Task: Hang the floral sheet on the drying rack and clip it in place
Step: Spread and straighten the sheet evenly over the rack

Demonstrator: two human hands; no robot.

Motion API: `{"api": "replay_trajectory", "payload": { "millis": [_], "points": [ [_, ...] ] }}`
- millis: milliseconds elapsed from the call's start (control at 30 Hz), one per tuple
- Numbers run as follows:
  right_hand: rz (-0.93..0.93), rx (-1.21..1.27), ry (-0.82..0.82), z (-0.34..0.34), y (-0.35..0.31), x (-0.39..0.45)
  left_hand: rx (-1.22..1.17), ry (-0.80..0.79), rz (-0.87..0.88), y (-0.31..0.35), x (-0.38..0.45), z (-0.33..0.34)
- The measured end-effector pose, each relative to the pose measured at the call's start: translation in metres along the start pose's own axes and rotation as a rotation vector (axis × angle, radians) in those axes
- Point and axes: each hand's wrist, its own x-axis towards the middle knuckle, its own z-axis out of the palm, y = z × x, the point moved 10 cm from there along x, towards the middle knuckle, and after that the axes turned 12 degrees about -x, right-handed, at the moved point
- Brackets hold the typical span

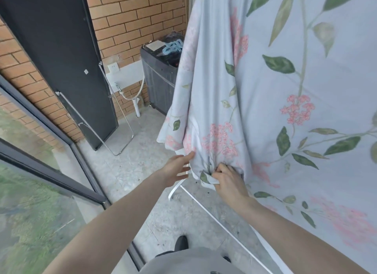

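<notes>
Floral sheet (285, 86) hangs draped, long axis vertical, hem low | my left hand (176, 168) fingers straight, tips touching hem edge just right of it | my right hand (226, 179) nearer, fist bunching the hem corner | rack's white leg (177, 189) below, between hands

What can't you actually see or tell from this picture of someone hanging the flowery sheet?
- Top of the drying rack: cut off by the upper edge and covered by the floral sheet, head view.
- Any clips on the sheet: none visible.
- Blue items on the washing machine: too small to identify.
- Right hand fingers: partly buried in bunched fabric.
- Left hand fingers: tips at the sheet's edge, contact unclear.
</notes>
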Motion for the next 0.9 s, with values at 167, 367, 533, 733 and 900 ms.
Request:
{"api": "replay_trajectory", "payload": {
  "millis": [167,367,533,733,900],
  "points": [
    [-0.013,-0.074,-0.111,0.029,0.010,-0.005,-0.126,0.053,0.001,-0.024,0.040,0.003],
    [-0.015,-0.317,-0.117,0.055,0.028,-0.002,0.146,0.355,0.086,-0.050,0.067,-0.042],
    [-0.080,-0.374,-0.292,0.091,0.024,0.002,0.352,0.414,0.050,-0.067,0.082,-0.049],
    [-0.206,0.041,-0.417,0.118,-0.001,-0.039,0.440,0.432,0.041,-0.068,0.092,-0.058],
    [0.070,0.334,-0.047,0.066,0.035,-0.062,0.351,0.368,0.098,-0.041,0.086,-0.062]
  ]
}}
